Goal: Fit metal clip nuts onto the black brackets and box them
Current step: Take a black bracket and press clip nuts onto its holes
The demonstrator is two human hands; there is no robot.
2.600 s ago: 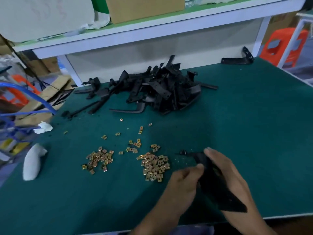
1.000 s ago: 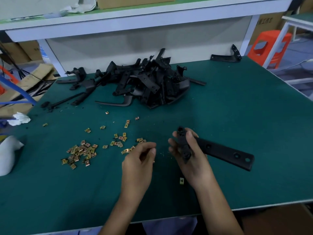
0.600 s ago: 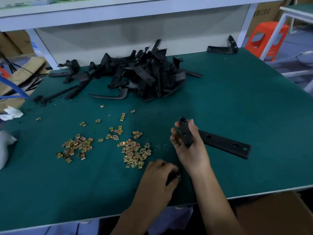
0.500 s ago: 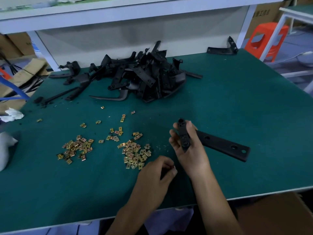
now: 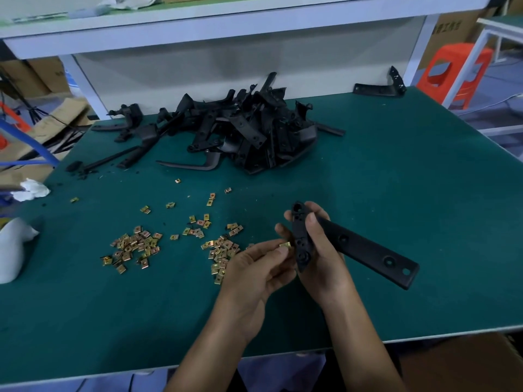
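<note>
Holding a nut [image 5: 285, 245] up to a bracket [image 5: 353, 247] over the green desk [image 5: 396, 179].
The left hand [image 5: 254, 267] pinches the brass nut between thumb and fingertip, just beside the bracket's short leg — whether the two touch, I cannot tell. The right hand [image 5: 319, 261] is clamped round that short leg, thumb across its face, and the long leg juts out toward 4 o'clock. Loose nuts [image 5: 133, 247] lie scattered on the desk at 9 o'clock from the hands, mostly in two clusters. A pile [image 5: 254, 131] of black parts sits at 12 o'clock near the far edge — a lone bracket [image 5: 379, 87] lies at 1 o'clock in the far corner.
</note>
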